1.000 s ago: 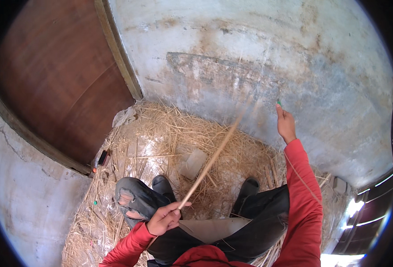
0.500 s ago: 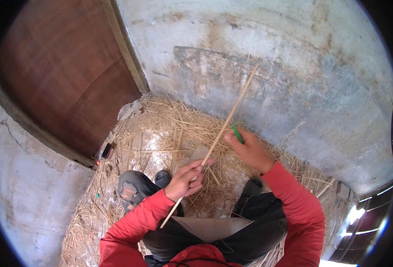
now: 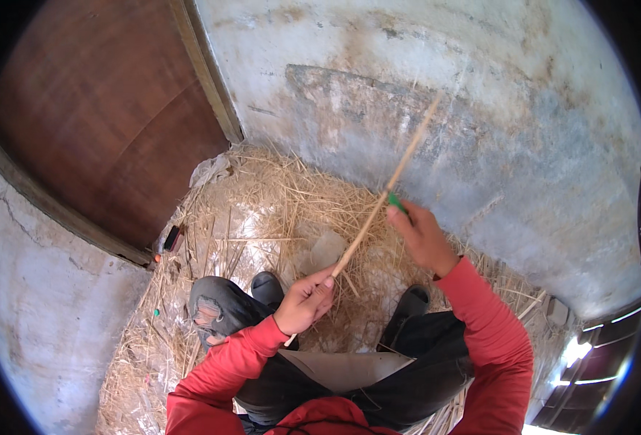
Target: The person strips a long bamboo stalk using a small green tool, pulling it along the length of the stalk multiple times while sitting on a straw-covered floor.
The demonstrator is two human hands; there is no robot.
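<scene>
My left hand (image 3: pixel 306 301) is closed around the lower part of a long, thin, pale wooden stick (image 3: pixel 366 229), its thumb lying along it. The stick slants up and away to the right, its far end blurred in front of the wall. In my right hand (image 3: pixel 425 239) is a small green tool (image 3: pixel 397 203), gripped between thumb and fingers. The green piece sits against or very close to the stick's middle. Most of this tool is covered by my fingers, so its exact kind does not show.
Loose straw (image 3: pixel 298 181) litters the floor around my dark shoes (image 3: pixel 407 308). A stained plaster wall (image 3: pixel 480 138) rises ahead, and a brown door panel (image 3: pixel 110 130) stands at left. A small black object (image 3: pixel 173 238) lies by the door frame. Pale cloth or board (image 3: pixel 349 368) spans my lap.
The stick has shifted up and to the right, with less of its lower end showing below my left hand. My right hand has moved slightly right, and the green tool now meets the stick higher up.
</scene>
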